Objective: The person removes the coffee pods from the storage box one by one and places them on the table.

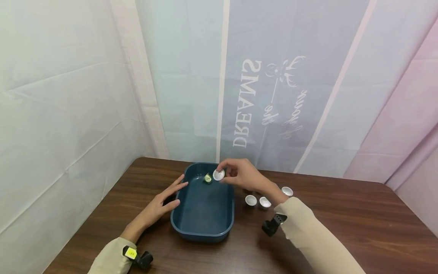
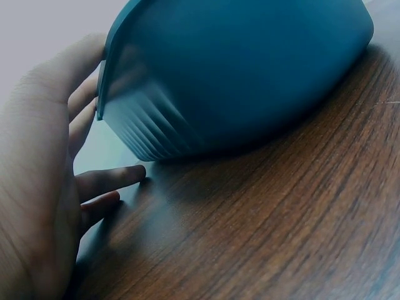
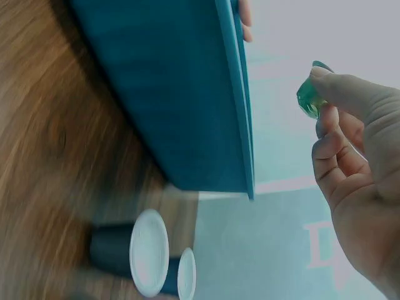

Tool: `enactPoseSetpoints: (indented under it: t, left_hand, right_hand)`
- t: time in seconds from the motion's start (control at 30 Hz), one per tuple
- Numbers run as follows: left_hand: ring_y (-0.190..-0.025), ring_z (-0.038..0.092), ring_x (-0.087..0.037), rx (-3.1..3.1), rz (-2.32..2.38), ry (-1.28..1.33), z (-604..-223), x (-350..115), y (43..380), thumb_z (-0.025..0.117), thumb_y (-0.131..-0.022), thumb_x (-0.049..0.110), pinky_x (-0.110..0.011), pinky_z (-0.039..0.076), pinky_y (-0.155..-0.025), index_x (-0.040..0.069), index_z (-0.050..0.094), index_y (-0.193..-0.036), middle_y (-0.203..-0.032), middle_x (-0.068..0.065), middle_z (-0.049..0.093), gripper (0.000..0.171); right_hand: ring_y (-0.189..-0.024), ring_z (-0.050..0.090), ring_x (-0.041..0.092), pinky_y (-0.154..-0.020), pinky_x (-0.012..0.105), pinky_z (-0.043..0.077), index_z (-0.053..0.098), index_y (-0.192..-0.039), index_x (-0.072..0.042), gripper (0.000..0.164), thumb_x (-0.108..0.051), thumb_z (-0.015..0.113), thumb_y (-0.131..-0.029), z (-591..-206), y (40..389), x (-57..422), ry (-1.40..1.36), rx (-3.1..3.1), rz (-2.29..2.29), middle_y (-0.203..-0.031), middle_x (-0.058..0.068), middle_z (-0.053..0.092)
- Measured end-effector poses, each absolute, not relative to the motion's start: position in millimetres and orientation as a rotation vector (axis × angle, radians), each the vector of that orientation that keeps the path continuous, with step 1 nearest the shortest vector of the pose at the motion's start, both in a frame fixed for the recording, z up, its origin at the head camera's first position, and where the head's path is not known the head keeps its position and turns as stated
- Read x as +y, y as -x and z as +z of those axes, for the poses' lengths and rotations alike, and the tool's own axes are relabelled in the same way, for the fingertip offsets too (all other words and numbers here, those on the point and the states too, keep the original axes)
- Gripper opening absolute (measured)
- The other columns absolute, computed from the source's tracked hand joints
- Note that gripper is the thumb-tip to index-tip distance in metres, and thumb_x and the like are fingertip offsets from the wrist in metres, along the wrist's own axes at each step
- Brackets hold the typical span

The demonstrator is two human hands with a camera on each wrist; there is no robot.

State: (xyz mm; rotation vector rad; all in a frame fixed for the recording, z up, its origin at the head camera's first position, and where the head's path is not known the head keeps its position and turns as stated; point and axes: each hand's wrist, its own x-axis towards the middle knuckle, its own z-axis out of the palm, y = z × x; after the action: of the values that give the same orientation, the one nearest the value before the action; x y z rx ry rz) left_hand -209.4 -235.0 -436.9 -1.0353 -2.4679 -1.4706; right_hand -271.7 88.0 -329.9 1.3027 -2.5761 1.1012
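Observation:
My right hand (image 1: pixel 245 176) pinches a small green coffee capsule (image 3: pixel 309 100) between thumb and fingertips, over the far right part of a blue plastic basin (image 1: pixel 202 213). The capsule's silvery lid faces up toward me in the head view. Inside the basin, near its far end, lies another green capsule (image 1: pixel 207 178) on its side. My left hand (image 1: pixel 155 207) is at the basin's left edge, its fingers spread and fairly straight. In the left wrist view its thumb lies at the rim, and two fingers reach low beside the basin's wall.
Right of the basin, several coffee capsules stand lid up on the wooden table (image 1: pixel 359 224). Among them are a near one (image 1: pixel 251 200), one beside it (image 1: pixel 265 202) and one farther right (image 1: pixel 287 191). A printed curtain (image 1: pixel 191 95) hangs behind the table.

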Motion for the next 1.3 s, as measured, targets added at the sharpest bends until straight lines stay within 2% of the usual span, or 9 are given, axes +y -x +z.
enactPoseSetpoints:
  t: [0.2,0.4,0.63,0.97,1.17,1.3]
  left_hand:
    - [-0.144,0.013,-0.029,-2.469,-1.457,1.044,-436.1,-235.1,208.9,0.050,-0.098,0.010,-0.070,0.019,-0.100,0.016,0.035,-0.150,-0.160,-0.003,0.011,0.054]
    - [-0.144,0.013,-0.026,-2.470,-1.475,1.036,-436.4,-235.5,208.6,0.050,-0.099,0.011,-0.069,0.019,-0.101,0.017,0.034,-0.150,-0.160,-0.001,0.011,0.054]
    - [-0.144,0.012,-0.025,-2.474,-1.480,1.036,-436.7,-234.7,208.6,0.050,-0.098,0.010,-0.070,0.019,-0.101,0.014,0.034,-0.150,-0.160,-0.003,0.010,0.054]
    - [-0.144,0.012,-0.024,-2.482,-1.475,1.023,-436.5,-233.8,208.5,0.050,-0.098,0.013,-0.070,0.018,-0.101,0.016,0.035,-0.150,-0.160,-0.003,0.011,0.054]
    - [-0.144,0.012,-0.024,-2.485,-1.472,1.021,-436.2,-234.0,208.2,0.050,-0.099,0.012,-0.070,0.018,-0.101,0.015,0.035,-0.150,-0.160,-0.002,0.011,0.053]
    - [-0.144,0.012,-0.024,-2.481,-1.474,1.026,-435.8,-233.6,208.5,0.050,-0.098,0.012,-0.069,0.018,-0.101,0.015,0.035,-0.150,-0.160,-0.003,0.011,0.054]
  right_hand:
    - [-0.064,0.058,0.014,-0.056,0.028,0.045,0.067,-0.107,-0.022,0.028,-0.019,0.078,-0.081,-328.5,267.7,112.7,-1.212,-2.555,1.244,-0.077,-0.005,0.064]
    - [-0.063,0.057,0.023,-0.054,0.028,0.042,0.066,-0.108,-0.011,0.029,-0.008,0.077,-0.081,-323.3,256.3,130.9,-1.078,-2.551,1.351,-0.078,0.005,0.063]
    - [-0.064,0.058,0.019,-0.054,0.028,0.045,0.066,-0.106,-0.021,0.027,-0.021,0.078,-0.081,-343.7,261.1,157.7,-1.021,-2.492,1.441,-0.078,0.002,0.062]
    - [-0.069,0.061,0.017,-0.059,0.027,0.050,0.067,-0.104,-0.013,0.027,-0.012,0.078,-0.080,-352.8,244.0,184.5,-0.841,-2.503,1.460,-0.079,0.005,0.064]
    - [-0.063,0.058,0.017,-0.048,0.028,0.047,0.066,-0.103,-0.004,0.025,-0.004,0.076,-0.080,-341.8,223.9,192.4,-0.756,-2.524,1.464,-0.077,0.011,0.065]
    - [-0.066,0.060,0.017,-0.052,0.031,0.050,0.065,-0.104,-0.005,0.027,-0.004,0.077,-0.080,-352.8,223.4,207.3,-0.732,-2.502,1.472,-0.080,0.011,0.065]
